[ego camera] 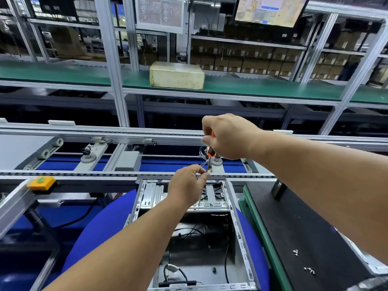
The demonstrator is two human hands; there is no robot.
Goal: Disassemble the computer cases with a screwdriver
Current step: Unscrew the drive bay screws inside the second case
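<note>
I'm gripping the screwdriver (210,153) handle in my right hand (227,136) while left fingers (202,175) pinch its shaft, keeping it plumb over the case (235,219) screw.

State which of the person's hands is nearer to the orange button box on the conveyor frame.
Left. The left hand pinches the screwdriver shaft over the computer case, some way right of the orange button box. The right hand grips the handle higher up, further right.
</note>
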